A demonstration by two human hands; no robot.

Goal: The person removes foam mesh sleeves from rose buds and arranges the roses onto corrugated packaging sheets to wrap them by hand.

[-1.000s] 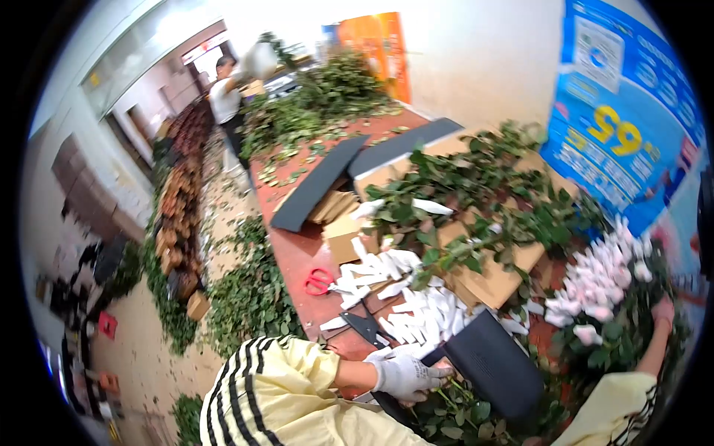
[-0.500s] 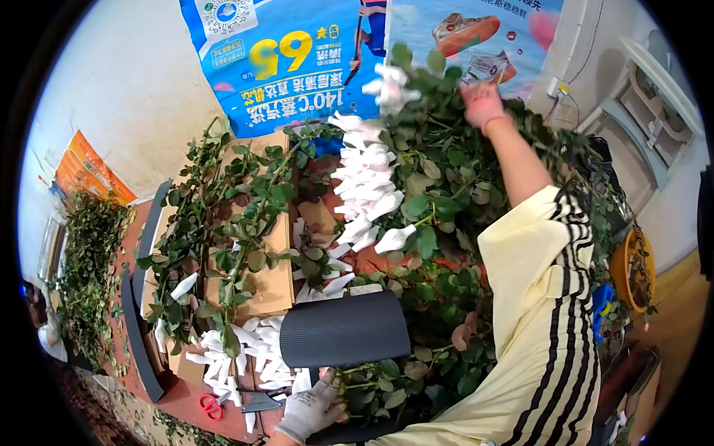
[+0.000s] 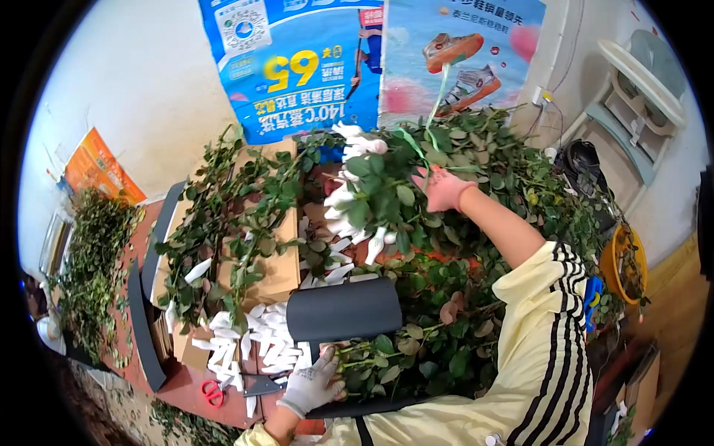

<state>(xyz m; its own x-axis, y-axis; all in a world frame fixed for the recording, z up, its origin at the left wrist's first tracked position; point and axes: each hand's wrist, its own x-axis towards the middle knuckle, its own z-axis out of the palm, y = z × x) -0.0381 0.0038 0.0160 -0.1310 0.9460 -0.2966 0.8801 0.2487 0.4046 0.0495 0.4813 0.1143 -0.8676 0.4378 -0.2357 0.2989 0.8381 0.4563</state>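
Observation:
My left hand [image 3: 311,385], in a pale grey glove, is at the front of the table. Its fingers are around the cut ends of leafy rose stems [image 3: 401,368], just below a black ribbed sheet [image 3: 346,311]. Farther back my right hand [image 3: 443,190], in a pink glove, is closed at a thin green strip [image 3: 433,111] that loops up into the air; its fingertips are partly hidden by leaves. Beside it lies a leafy rose bunch [image 3: 375,189]. White net-sleeved buds [image 3: 338,197] line that bunch's left side.
Cardboard [image 3: 279,256] with leafy stems lies left of centre. Loose white net sleeves [image 3: 268,334], red-handled scissors [image 3: 213,392] and a dark blade [image 3: 260,384] lie in front. More foliage fills the right; a yellow basket [image 3: 623,264] stands beyond it. Posters [image 3: 297,89] cover the wall.
My right hand has come down and left from the back of the foliage. The blurred raised bunch is now lower, and the green strip has appeared. My left hand stays by the stems.

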